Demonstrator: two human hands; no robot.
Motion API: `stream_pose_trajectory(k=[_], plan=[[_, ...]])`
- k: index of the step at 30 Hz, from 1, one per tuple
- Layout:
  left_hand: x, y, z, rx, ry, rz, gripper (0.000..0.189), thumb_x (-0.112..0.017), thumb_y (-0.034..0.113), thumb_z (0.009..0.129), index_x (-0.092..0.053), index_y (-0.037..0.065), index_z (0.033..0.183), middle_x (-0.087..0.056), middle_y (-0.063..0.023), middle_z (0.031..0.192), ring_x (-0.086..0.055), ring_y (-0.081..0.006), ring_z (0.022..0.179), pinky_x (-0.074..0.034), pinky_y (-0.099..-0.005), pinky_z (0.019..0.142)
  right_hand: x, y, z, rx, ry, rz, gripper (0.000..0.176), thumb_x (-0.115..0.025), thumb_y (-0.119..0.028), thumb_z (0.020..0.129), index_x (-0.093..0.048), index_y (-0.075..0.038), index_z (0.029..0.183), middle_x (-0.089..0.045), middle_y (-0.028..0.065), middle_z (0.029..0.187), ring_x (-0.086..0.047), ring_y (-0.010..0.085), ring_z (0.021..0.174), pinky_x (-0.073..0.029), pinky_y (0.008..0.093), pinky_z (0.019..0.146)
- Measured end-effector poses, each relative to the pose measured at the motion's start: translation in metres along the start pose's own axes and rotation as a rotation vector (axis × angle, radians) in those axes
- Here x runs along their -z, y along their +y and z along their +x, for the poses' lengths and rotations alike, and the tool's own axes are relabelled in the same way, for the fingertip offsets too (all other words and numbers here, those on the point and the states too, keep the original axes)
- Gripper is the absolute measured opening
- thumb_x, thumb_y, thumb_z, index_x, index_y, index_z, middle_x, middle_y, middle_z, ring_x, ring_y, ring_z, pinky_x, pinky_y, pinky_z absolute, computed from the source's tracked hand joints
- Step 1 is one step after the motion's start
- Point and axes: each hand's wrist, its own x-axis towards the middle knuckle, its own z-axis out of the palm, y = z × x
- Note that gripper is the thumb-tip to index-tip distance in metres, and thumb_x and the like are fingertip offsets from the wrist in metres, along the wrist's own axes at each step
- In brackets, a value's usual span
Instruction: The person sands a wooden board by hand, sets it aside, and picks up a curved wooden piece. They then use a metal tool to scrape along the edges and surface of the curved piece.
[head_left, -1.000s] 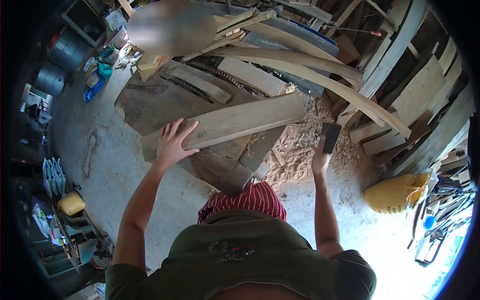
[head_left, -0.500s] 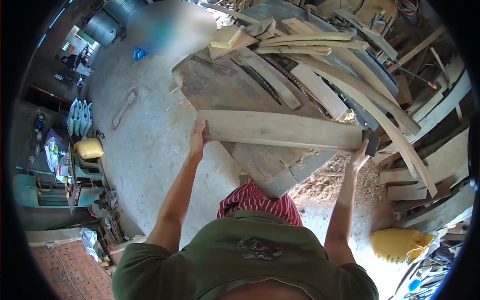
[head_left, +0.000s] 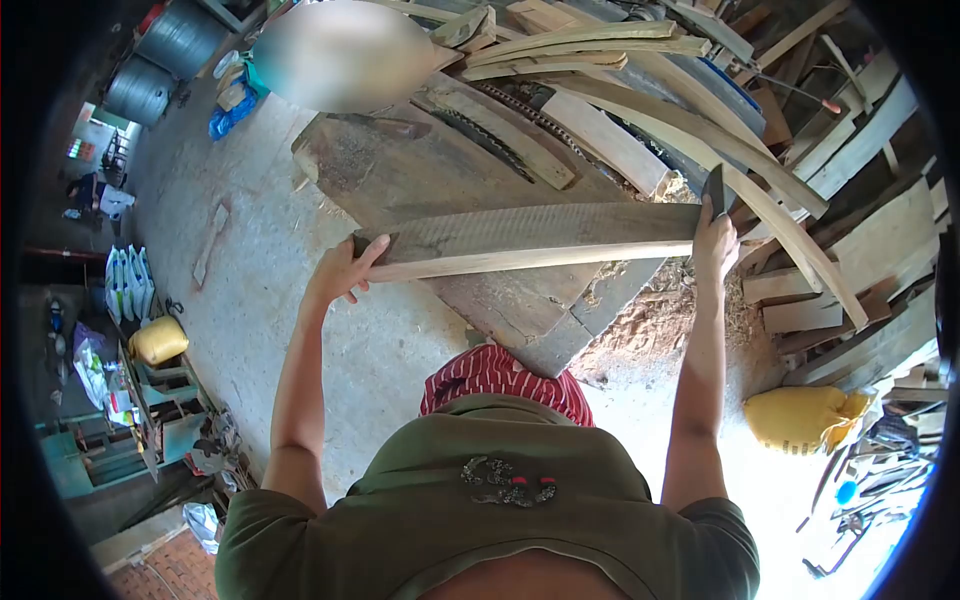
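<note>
A long, slightly curved wooden plank (head_left: 540, 235) spans the view above the wooden worktable (head_left: 370, 180). My left hand (head_left: 343, 268) grips its left end, thumb on top and fingers partly hidden below. At the other end my right hand (head_left: 714, 243) is closed around the plank's edge, together with a dark flat piece (head_left: 713, 190) that stands up beside the fingers. What that dark piece is I cannot make out. The plank's rough upper face and its paler long edge both show.
Curved wooden strips (head_left: 690, 130) lie piled beyond the worktable. Wood shavings (head_left: 650, 325) cover the floor at its right. A yellow sack (head_left: 800, 418) lies at the right, a yellow container (head_left: 158, 341) at the left. A blurred patch hides part of the top.
The plank has been tilted, so its long near edge now shows. My left hand has moved left and its thumb now lies over the plank's top. The view has shifted slightly.
</note>
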Motion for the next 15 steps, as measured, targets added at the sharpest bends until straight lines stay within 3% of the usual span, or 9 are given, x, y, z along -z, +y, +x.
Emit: stream_pose_trajectory(k=[1, 3, 4, 5, 9, 11, 12, 13, 15], plan=[[0.006, 0.002, -0.005, -0.006, -0.066, 0.077, 0.101, -0.058, 0.071, 0.08, -0.043, -0.013, 0.133, -0.066, -0.0226, 0.096, -0.068, -0.0267, 0.08, -0.059, -0.0368, 0.06, -0.001, 0.005, -0.003, -0.004, 0.002, -0.001, 0.06, -0.041, -0.052, 0.099, -0.07, 0.0, 0.103, -0.069, 0.0245, 0.103, -0.067, 0.0382, 0.099, -0.051, 0.0486, 0.087], [0.003, -0.018, 0.001, -0.013, -0.127, 0.152, 0.098, -0.065, 0.066, 0.08, -0.041, -0.012, 0.134, -0.064, -0.024, 0.107, -0.068, -0.0279, 0.094, -0.059, -0.0363, 0.072, -0.005, 0.021, -0.011, 0.473, 0.437, 0.056, 0.047, -0.041, -0.043, 0.102, -0.066, -0.007, 0.121, -0.063, 0.0134, 0.126, -0.06, 0.0283, 0.12, -0.04, 0.0489, 0.104], [-0.01, -0.051, 0.017, -0.322, 0.017, 0.122, 0.093, -0.073, 0.055, 0.077, -0.039, -0.008, 0.137, -0.06, -0.0223, 0.117, -0.062, -0.0275, 0.107, -0.053, -0.0354, 0.084, 0.003, 0.018, -0.021, 0.425, 0.407, -0.171, 0.042, -0.04, -0.038, 0.103, -0.059, -0.017, 0.134, -0.056, -0.0002, 0.139, -0.05, 0.019, 0.132, -0.022, 0.0506, 0.117], [-0.018, -0.071, 0.024, -0.63, 0.158, 0.09, 0.092, -0.081, 0.044, 0.075, -0.037, -0.004, 0.14, -0.056, -0.0206, 0.127, -0.055, -0.0272, 0.12, -0.047, -0.0344, 0.097, -0.006, 0.019, -0.024, 0.418, 0.403, -0.174, 0.042, -0.04, -0.038, 0.103, -0.059, -0.017, 0.134, -0.056, -0.0002, 0.139, -0.05, 0.019, 0.132, -0.022, 0.0506, 0.117], [-0.028, -0.055, 0.012, -0.583, -0.006, -0.297, 0.095, -0.088, 0.023, 0.068, -0.033, 0.004, 0.143, -0.052, -0.0153, 0.134, -0.046, -0.0249, 0.129, -0.036, -0.0359, 0.107, -0.033, -0.005, -0.053, 0.378, 0.396, -0.134, 0.036, -0.042, -0.031, 0.103, -0.063, -0.015, 0.127, -0.057, 0.0026, 0.138, -0.054, 0.0177, 0.127, -0.012, 0.053, 0.121], [-0.033, -0.054, 0.01, -0.481, 0.076, -0.296, 0.091, -0.088, 0.019, 0.067, -0.036, 0.006, 0.14, -0.054, -0.0127, 0.131, -0.05, -0.0241, 0.124, -0.04, -0.0345, 0.103, -0.049, -0.048, -0.103, 0.638, 0.324, 0.01, 0.037, -0.046, -0.013, 0.093, -0.06, -0.015, 0.127, -0.052, 0.0039, 0.142, -0.048, 0.0168, 0.132, -0.007, 0.0561, 0.12], [-0.034, -0.054, 0.01, -0.494, 0.059, -0.294, 0.091, -0.088, 0.019, 0.067, -0.036, 0.006, 0.14, -0.054, -0.0127, 0.131, -0.05, -0.0241, 0.124, -0.04, -0.0345, 0.103, -0.057, -0.069, -0.127, 0.763, 0.269, 0.079, 0.042, -0.047, -0.004, 0.088, -0.058, -0.016, 0.127, -0.05, 0.0046, 0.145, -0.045, 0.0164, 0.134, -0.005, 0.0577, 0.119], [-0.034, -0.054, 0.009, -0.485, 0.08, -0.281, 0.09, -0.088, 0.018, 0.067, -0.036, 0.006, 0.139, -0.055, -0.0129, 0.129, -0.051, -0.0244, 0.123, -0.04, -0.0346, 0.102, -0.041, -0.103, -0.171, 0.763, 0.062, 0.033, 0.069, -0.048, 0.008, 0.081, -0.046, -0.019, 0.144, -0.043, 0.0053, 0.15, -0.033, 0.0164, 0.144, 0.0, 0.0633, 0.117], [-0.035, -0.058, 0.015, -0.499, 0.091, -0.271, 0.088, -0.087, 0.018, 0.067, -0.037, 0.005, 0.138, -0.055, -0.013, 0.128, -0.052, -0.0246, 0.121, -0.041, -0.0347, 0.102, -0.045, -0.116, -0.198, 0.829, 0.113, 0.1, 0.072, -0.045, 0.008, 0.083, -0.042, -0.025, 0.146, -0.039, 0.0025, 0.153, -0.028, 0.0132, 0.145, 0.004, 0.0678, 0.115]])
